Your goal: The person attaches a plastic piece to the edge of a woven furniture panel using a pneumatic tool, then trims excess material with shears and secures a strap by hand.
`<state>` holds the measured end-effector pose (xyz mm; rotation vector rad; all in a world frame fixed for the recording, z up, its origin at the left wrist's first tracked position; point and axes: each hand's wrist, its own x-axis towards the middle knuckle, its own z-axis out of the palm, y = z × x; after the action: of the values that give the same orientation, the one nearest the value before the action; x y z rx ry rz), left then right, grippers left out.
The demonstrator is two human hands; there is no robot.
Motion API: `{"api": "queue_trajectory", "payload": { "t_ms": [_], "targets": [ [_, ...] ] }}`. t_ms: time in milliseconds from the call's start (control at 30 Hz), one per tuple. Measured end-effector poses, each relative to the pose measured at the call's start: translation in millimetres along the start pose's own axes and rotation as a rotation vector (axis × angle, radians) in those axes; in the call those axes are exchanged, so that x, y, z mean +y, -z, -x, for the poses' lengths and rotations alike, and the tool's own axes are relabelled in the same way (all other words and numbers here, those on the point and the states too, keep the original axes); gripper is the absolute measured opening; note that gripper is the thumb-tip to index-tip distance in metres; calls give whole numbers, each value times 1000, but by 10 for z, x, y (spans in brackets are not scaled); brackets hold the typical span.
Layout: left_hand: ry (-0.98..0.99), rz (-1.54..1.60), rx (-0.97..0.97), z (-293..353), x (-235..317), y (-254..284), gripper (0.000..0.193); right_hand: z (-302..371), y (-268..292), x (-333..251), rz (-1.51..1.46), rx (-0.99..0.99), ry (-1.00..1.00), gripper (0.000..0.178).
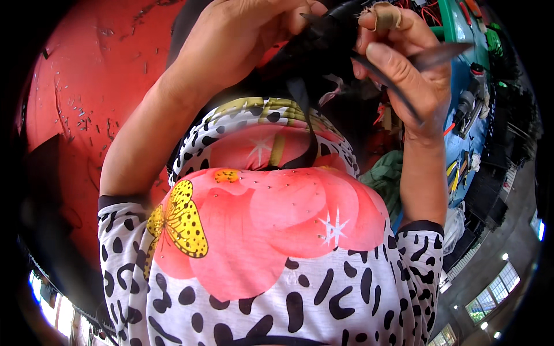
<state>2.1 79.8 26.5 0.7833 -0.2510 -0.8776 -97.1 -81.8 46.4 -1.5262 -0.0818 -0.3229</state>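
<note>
My left hand (234,43) is at the top of the view, its fingers closed at a dark, black bundle (326,37). The top edge cuts off part of these fingers. To the right, my right hand (424,95) is closed with thumb and fingers together around a thin black strip (443,56). One tapered end sticks out to the right, and another black length runs down across the palm, blurred. A frayed tan wrap (387,16) circles one finger of this hand. The black bundle lies between both hands, its exact kind unclear.
A red surface (86,75) littered with small dark scraps spreads on the left. At right, a blue bench (459,150) carries a black-bodied tool (466,101), several smaller tools and coloured wires. Green cloth (384,179) hangs beside my right forearm, near a clear plastic bag (455,228).
</note>
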Motion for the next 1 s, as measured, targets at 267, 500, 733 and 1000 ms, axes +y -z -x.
{"api": "queue_trajectory", "payload": {
  "t_ms": [267, 500, 733, 1000],
  "targets": [
    [-10, -60, -134, -21, -68, 219, 15, 51, 274, -119, 106, -274, -79, 34],
    [-69, -37, -140, -55, -41, 261, 14, 46, -100, 54, 313, -58, 69, 40],
    [-28, 0, 58, -119, -63, 298, 14, 233, -135, 395, 159, 145, -161, 36],
    [-101, -50, 103, -204, -29, 372, 28, 247, -74, 686, 115, 88, -171, 29]
  ]
}}
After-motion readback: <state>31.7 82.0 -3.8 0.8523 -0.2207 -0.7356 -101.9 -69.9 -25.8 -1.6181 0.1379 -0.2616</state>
